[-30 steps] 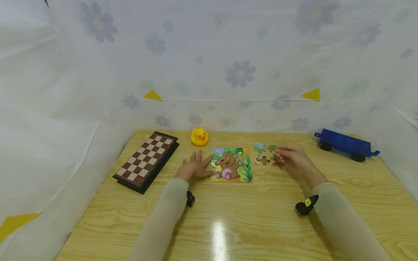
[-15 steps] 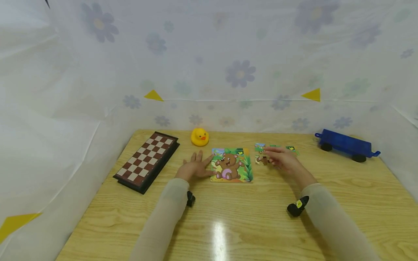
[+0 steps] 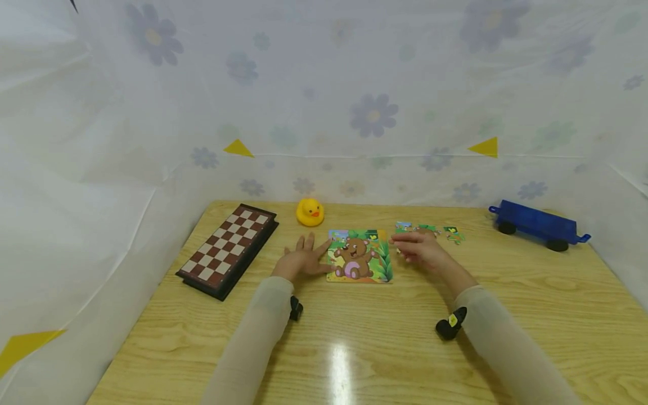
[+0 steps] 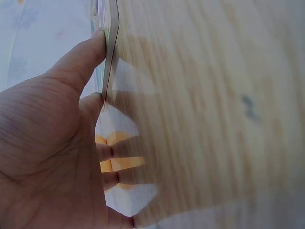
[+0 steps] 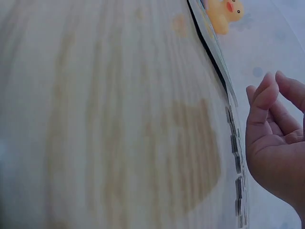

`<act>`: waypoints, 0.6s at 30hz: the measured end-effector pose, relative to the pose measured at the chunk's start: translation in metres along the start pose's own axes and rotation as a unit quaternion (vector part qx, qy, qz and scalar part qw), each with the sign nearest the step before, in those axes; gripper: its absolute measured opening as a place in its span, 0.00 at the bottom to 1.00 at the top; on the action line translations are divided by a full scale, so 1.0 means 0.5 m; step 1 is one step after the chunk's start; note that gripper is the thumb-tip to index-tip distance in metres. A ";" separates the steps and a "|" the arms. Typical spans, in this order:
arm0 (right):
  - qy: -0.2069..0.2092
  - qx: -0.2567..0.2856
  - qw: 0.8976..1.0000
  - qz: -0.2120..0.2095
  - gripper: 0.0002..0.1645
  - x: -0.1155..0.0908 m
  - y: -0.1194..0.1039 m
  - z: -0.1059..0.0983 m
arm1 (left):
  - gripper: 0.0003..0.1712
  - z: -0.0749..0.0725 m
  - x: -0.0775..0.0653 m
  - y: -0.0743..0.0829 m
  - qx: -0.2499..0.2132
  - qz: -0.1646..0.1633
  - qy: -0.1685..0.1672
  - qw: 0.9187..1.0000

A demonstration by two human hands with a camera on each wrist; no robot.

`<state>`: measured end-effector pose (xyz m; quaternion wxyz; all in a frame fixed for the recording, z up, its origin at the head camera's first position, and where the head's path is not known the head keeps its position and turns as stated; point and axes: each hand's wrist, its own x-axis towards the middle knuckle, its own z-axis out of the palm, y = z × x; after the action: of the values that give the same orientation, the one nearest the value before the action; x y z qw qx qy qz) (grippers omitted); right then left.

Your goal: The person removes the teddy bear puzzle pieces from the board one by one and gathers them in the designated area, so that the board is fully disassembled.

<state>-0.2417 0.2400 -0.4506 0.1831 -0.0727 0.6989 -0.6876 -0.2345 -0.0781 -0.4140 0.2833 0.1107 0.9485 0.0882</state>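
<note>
One checkered board (image 3: pixel 228 247) lies farthest left, its long axis slanting away toward the right. Next comes the left hand (image 3: pixel 302 262), fingers spread and gripping nothing, thumb and forefinger touching the bear puzzle (image 3: pixel 358 257); a yellow duck (image 3: pixel 309 212) sits behind. That puzzle lies flat mid-table, apparently longer side to side, the bear's head pointing away from the person. The right hand (image 3: pixel 422 250) hovers just beside it, fingers half bent and visibly holding nothing, near loose pieces (image 3: pixel 427 229); a blue wagon (image 3: pixel 536 223) stands rightmost.
</note>
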 end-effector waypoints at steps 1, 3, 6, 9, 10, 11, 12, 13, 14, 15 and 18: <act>-0.003 -0.004 1.000 0.004 0.31 0.001 0.000 0.003 | 0.46 0.000 0.000 0.000 -0.001 0.000 0.000 1.000; -0.013 -0.014 1.000 0.011 0.32 0.002 0.000 0.009 | 0.46 0.000 0.000 0.000 -0.002 -0.001 -0.002 1.000; -0.027 -0.031 0.999 0.020 0.33 0.006 -0.001 0.019 | 0.47 0.000 0.001 0.000 -0.003 -0.002 -0.004 1.000; -0.045 -0.049 0.997 0.026 0.32 0.010 -0.001 0.028 | 0.47 0.001 0.001 0.000 -0.003 -0.003 -0.005 1.000; -0.050 -0.054 0.997 0.029 0.31 0.011 0.000 0.031 | 0.47 0.000 0.001 0.000 -0.003 -0.003 -0.005 1.000; -0.056 -0.060 0.996 0.030 0.31 0.012 0.000 0.033 | 0.47 0.000 0.001 0.000 -0.002 -0.003 -0.005 1.000; -0.061 -0.067 0.995 0.030 0.31 0.012 0.000 0.034 | 0.47 0.000 0.001 0.000 -0.002 -0.003 -0.005 1.000; -0.070 -0.073 0.995 0.028 0.31 0.013 0.001 0.035 | 0.46 0.000 0.000 0.000 -0.001 -0.002 -0.005 1.000; -0.071 -0.081 0.994 0.027 0.32 0.013 0.001 0.036 | 0.46 0.000 0.000 0.000 0.000 -0.002 -0.005 1.000; -0.074 -0.087 0.993 0.026 0.32 0.014 0.001 0.037 | 0.46 0.000 0.000 0.000 0.000 -0.001 -0.005 1.000; -0.077 -0.098 0.992 0.031 0.34 0.015 0.000 0.042 | 0.46 0.000 0.001 0.000 0.001 0.000 -0.006 1.000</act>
<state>-0.2410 0.2179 -0.4513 0.2495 -0.1212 0.7489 -0.6018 -0.2350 -0.0781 -0.4140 0.2889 0.1120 0.9468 0.0866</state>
